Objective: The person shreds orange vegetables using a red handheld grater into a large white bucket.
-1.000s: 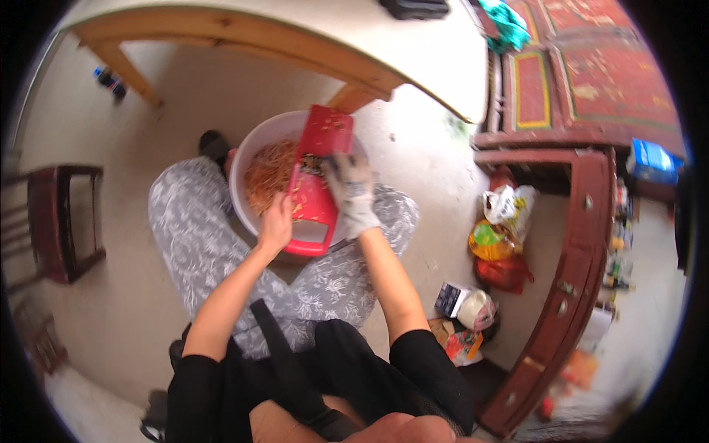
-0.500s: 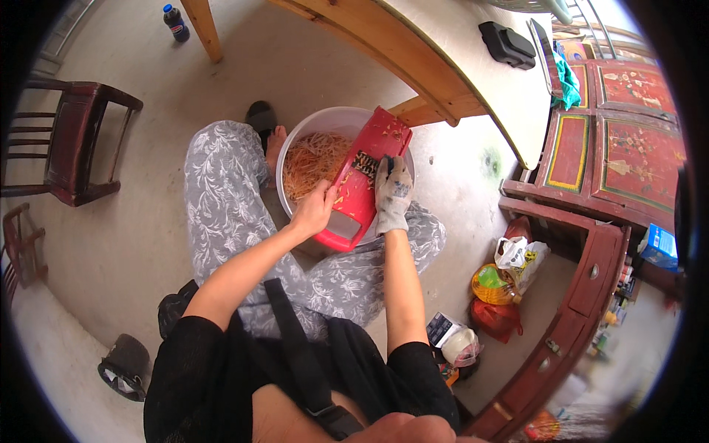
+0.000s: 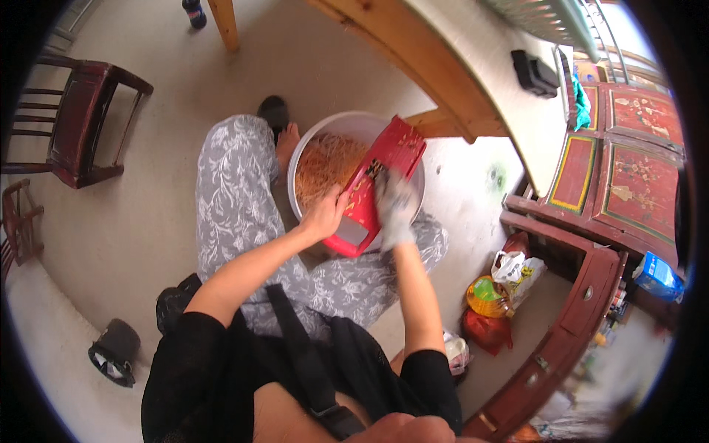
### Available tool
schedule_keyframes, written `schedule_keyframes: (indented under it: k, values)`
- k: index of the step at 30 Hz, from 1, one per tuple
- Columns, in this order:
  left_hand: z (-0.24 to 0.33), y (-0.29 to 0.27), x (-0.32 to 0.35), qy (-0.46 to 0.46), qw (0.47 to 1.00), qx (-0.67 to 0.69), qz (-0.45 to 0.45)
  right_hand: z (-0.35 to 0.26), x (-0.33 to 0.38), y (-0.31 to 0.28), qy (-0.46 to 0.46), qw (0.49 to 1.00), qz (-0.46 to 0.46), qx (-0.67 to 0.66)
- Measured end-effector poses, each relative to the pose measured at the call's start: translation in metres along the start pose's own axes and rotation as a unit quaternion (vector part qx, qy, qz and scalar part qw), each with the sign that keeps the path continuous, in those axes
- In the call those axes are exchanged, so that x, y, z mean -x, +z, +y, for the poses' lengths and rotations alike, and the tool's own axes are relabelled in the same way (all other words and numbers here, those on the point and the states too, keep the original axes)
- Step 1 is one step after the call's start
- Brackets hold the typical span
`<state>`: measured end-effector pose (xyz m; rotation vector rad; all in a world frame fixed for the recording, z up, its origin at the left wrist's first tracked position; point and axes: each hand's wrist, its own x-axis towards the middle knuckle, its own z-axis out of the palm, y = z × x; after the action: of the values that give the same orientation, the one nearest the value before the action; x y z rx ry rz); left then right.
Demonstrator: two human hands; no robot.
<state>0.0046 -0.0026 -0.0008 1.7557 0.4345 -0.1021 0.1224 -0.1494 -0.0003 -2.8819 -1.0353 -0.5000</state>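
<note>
At far left a dark wooden chair stands on the pale floor, its slatted back toward the left edge. Below it is a smaller brown wooden seat, partly cut off, and lower down a black bin with something white at its mouth. A dark bottle stands near the top edge, just beside a wooden leg.

Next come the person's grey patterned trousers, the knees spread, and a bare foot beside a black slipper. A whitish tub stands between the legs, with pale orange shreds heaped inside. The bare left hand has its fingers closed on the left edge of a red grater. The grater lies slanted across the tub, its handle end toward the person, with bits scattered over its face. The right hand, in a grey glove, is at the grater's dark blade; its fingers are blurred, so whether they grip anything cannot be told.

Beyond the tub, up and to the right, a pale worktop carries a black case. On the right are a red bag, a yellow container, a white bag, brown drawers, a painted red cabinet and a blue packet.
</note>
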Motion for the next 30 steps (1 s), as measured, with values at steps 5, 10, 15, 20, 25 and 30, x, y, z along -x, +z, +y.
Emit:
schedule_keyframes:
  k: [5, 10, 15, 20, 25, 30]
  values:
    - [0.005, -0.005, -0.003, -0.009, 1.000, -0.020, -0.008, -0.007, -0.041, -0.012, 0.062, 0.994, -0.088, -0.007]
    - [-0.001, 0.002, 0.002, -0.031, 0.999, -0.012, -0.027, -0.009, -0.051, -0.020, 0.065, 0.988, -0.141, 0.019]
    - [-0.003, 0.000, -0.002, -0.022, 1.000, -0.018, -0.004, -0.027, -0.043, -0.025, 0.009, 0.998, -0.056, -0.037]
    - [-0.005, 0.002, -0.005, -0.009, 1.000, -0.001, -0.009, -0.016, -0.060, -0.019, 0.153, 0.971, -0.167, -0.072]
    - [-0.008, 0.000, -0.004, -0.017, 0.999, -0.028, 0.006, -0.046, -0.022, -0.044, 0.011, 0.979, -0.198, -0.045]
    - [0.001, 0.000, -0.005, 0.008, 1.000, 0.003, 0.009, 0.006, -0.054, -0.004, 0.147, 0.984, -0.080, -0.067]
